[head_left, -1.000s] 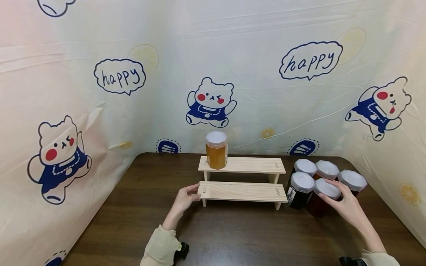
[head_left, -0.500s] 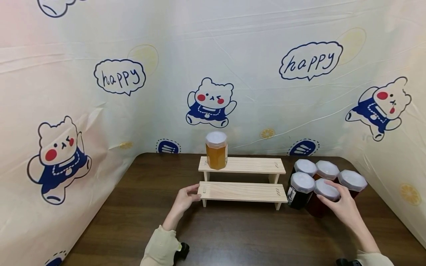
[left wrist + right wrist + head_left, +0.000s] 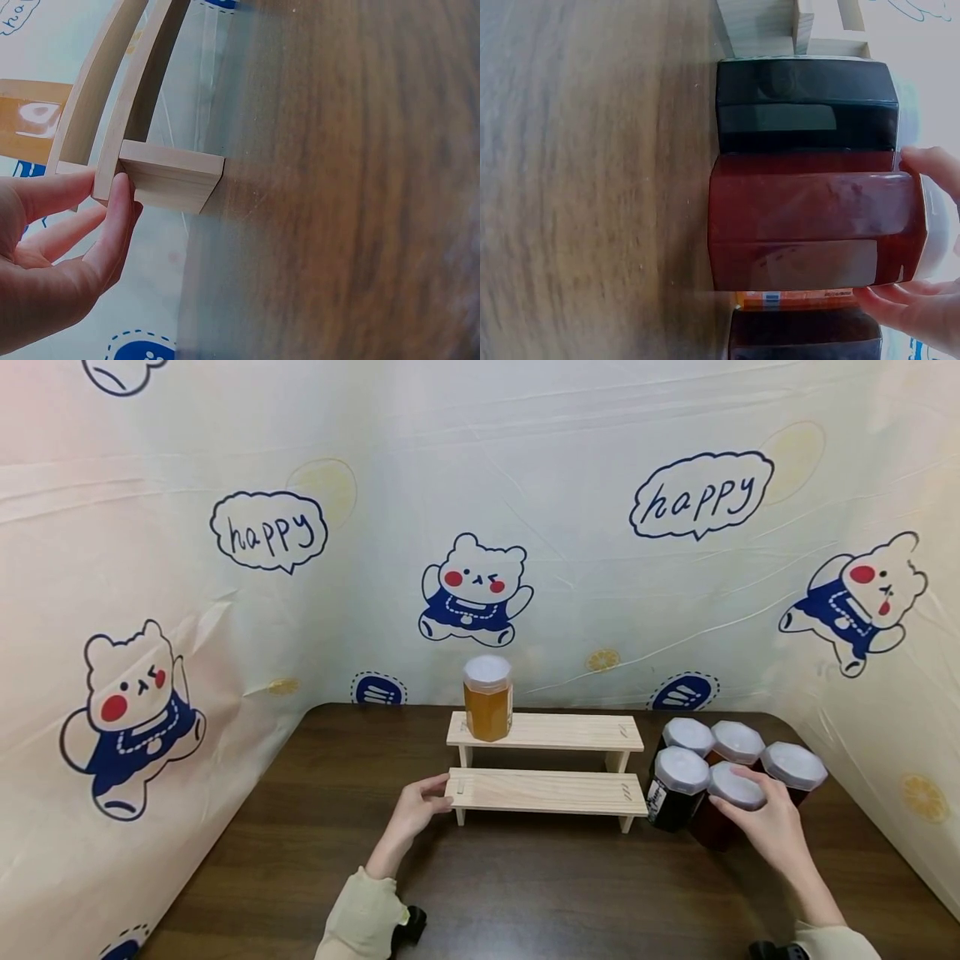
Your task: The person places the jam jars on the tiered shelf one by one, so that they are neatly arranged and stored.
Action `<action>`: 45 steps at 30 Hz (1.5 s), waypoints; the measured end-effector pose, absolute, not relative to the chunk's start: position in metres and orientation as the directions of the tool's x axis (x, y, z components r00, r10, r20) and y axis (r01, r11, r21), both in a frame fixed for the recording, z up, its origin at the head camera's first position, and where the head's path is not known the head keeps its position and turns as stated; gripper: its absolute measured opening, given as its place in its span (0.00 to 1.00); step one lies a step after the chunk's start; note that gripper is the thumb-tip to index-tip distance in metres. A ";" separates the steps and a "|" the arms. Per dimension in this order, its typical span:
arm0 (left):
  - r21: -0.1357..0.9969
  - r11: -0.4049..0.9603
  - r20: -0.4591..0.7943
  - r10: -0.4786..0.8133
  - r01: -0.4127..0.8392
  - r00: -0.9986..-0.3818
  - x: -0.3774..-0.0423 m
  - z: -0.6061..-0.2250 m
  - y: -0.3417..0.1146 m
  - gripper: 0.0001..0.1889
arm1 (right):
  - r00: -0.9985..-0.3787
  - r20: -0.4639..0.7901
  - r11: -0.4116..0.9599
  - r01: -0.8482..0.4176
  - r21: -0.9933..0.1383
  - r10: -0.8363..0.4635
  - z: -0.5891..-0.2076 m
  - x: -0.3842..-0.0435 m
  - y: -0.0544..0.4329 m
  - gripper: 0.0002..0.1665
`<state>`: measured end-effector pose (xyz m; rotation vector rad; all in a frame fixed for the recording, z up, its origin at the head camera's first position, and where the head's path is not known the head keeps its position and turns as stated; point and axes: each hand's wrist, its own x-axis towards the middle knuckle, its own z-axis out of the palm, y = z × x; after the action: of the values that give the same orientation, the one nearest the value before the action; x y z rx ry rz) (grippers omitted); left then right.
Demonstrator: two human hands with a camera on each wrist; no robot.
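My left hand [image 3: 414, 812] pinches the left end of the front step of a pale two-step wooden rack [image 3: 547, 791]. In the left wrist view, thumb and fingertips meet the end of the board [image 3: 112, 154]. On the upper step, at its left, stands an amber jar [image 3: 489, 710] with a whitish lid. My right hand [image 3: 776, 827] grips the lid of a dark red jar [image 3: 810, 217] from above, its thumb on the left and fingers on the far side. That jar stands upright on the table, close beside a black jar [image 3: 677, 793].
Several more lidded jars crowd the right end of the table: a dark one [image 3: 688, 737], an orange-brown one [image 3: 737, 743] and a dark red one [image 3: 795, 768]. A printed curtain [image 3: 570, 568] hangs behind the dark wooden table [image 3: 540, 885].
My right thumb has slid to the left edge of the jar's lid, and the right wrist has shifted slightly left. The left hand, rack and jars have not visibly moved.
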<state>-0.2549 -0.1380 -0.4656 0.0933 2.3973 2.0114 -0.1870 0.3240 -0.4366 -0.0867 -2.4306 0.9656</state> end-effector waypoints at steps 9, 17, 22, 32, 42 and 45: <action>0.982 0.184 0.037 0.046 0.044 -0.998 -0.255 -0.463 -0.138 0.20 | -0.828 0.487 0.752 -0.128 -0.646 0.277 -0.437 -0.189 0.322 0.30; 0.982 0.182 0.044 0.066 0.055 -0.997 -0.254 -0.465 -0.139 0.20 | -0.820 0.495 0.759 -0.119 -0.640 0.288 -0.433 -0.184 0.319 0.30; 0.984 0.175 0.036 0.056 0.045 -0.998 -0.254 -0.465 -0.138 0.20 | -0.805 0.517 0.770 -0.123 -0.626 0.291 -0.427 -0.179 0.320 0.29; 0.984 0.174 0.027 0.041 0.034 -0.999 -0.255 -0.464 -0.137 0.20 | -0.796 0.531 0.787 -0.117 -0.606 0.291 -0.419 -0.171 0.322 0.29; 0.985 0.174 0.015 0.049 0.023 -0.999 -0.254 -0.463 -0.138 0.20 | -0.774 0.581 0.812 -0.157 -0.562 0.253 -0.408 -0.161 0.311 0.29; 0.983 0.184 0.013 0.058 0.023 -0.998 -0.254 -0.463 -0.138 0.21 | -0.758 0.608 0.798 -0.204 -0.567 0.238 -0.408 -0.160 0.307 0.28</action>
<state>-0.2535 -0.1381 -0.4635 0.0821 2.3966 1.9877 -0.1595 0.3070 -0.4081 -0.0251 -2.2870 0.8230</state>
